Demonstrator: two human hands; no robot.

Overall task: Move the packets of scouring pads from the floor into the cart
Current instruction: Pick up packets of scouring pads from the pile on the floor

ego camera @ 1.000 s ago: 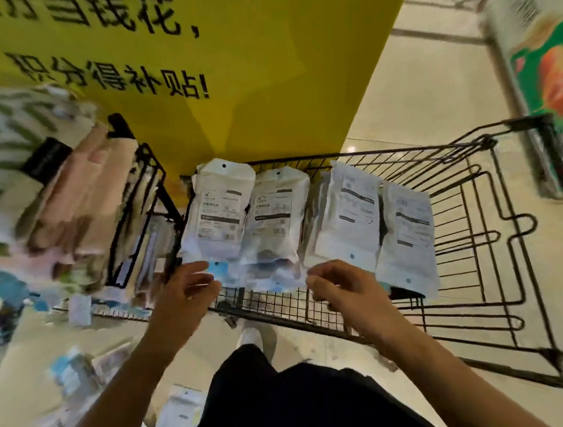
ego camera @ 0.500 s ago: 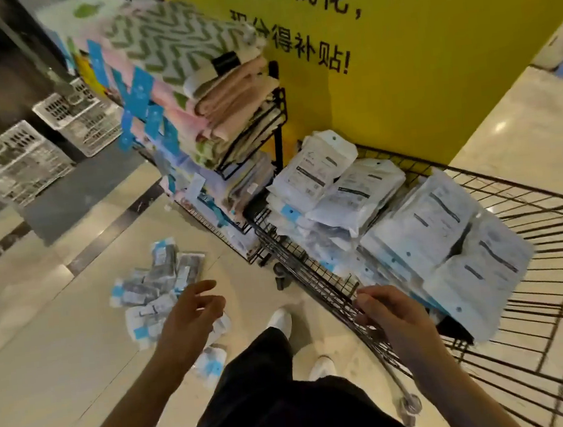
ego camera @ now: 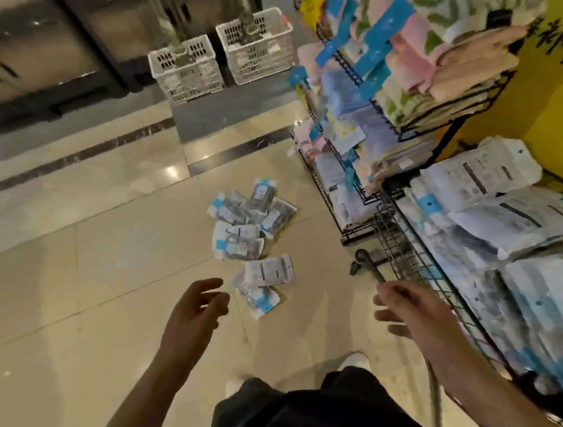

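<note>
Head view looks down on a tiled floor with a loose heap of scouring pad packets lying left of the wire cart and far of the person's feet. The left hand hangs over the floor, empty, fingers spread and half curled, just near of the nearest packet; it looks set for a reach into the heap. The right hand is at the cart's near left rim with fingers curled at the wire; whether it truly grips the rim I cannot tell. Probably it steadies the body or the cart during the bend.

Inside the cart, white packets already stand stacked in rows on the right, so the job seems well along, with a dozen or so left on the floor.

Open room is generous on the left: bare tile all round the heap's left and near sides. On the right the heap lies near a wire rack of folded towels and the cart's corner, so a lift should go up and rightward over the rim. Two white baskets stand far off, well apart.
</note>
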